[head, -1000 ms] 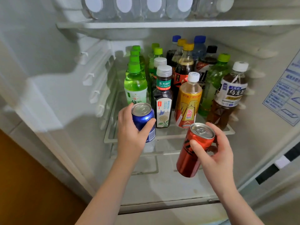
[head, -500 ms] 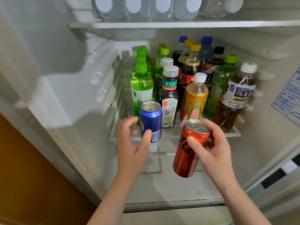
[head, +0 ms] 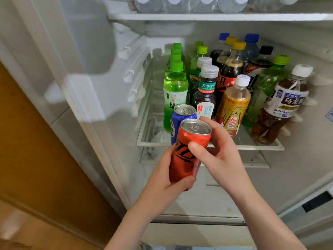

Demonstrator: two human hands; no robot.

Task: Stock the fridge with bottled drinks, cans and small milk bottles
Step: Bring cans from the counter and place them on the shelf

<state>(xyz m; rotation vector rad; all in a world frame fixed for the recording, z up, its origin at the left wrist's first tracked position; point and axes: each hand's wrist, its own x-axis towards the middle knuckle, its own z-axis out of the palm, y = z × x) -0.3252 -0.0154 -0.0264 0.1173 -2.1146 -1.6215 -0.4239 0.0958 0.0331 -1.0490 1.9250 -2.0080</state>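
Head view: the red slim metal can [head: 187, 157] is held in mid-air in front of the fridge's lower shelf [head: 261, 147], just below its front rim. Long axis near upright, top leaning a bit right and away toward the fridge. Silver lid w/ pull tab faces up at the camera. Body is red-orange w/ black slanted lettering, partly covered by fingers.

Both hands are on it. Left hand [head: 162, 184] wraps the lower half from the left, thumb curled across the front near the base. Right hand [head: 221, 156] grips higher up, thumb laid over the mid-body, fingers curled round the far side by the rim.

Just behind the red can, a blue metal can [head: 177, 121] stands upright at the shelf's front left. Right beside it is a bright green plastic bottle w/ green cap [head: 174, 94].

Along the front row to the right: a dark bottle w/ grey cap and green neck label [head: 206, 94], a yellow-labelled bottle w/ white cap [head: 234, 105], then a brown tea bottle w/ white cap [head: 281, 109]. More bottles are packed behind them, caps green, yellow, blue, black.

On the upper shelf [head: 216, 16], clear water bottles [head: 203, 4] lie w/ white caps facing out. An orange-brown wooden panel [head: 27, 141] is far left.
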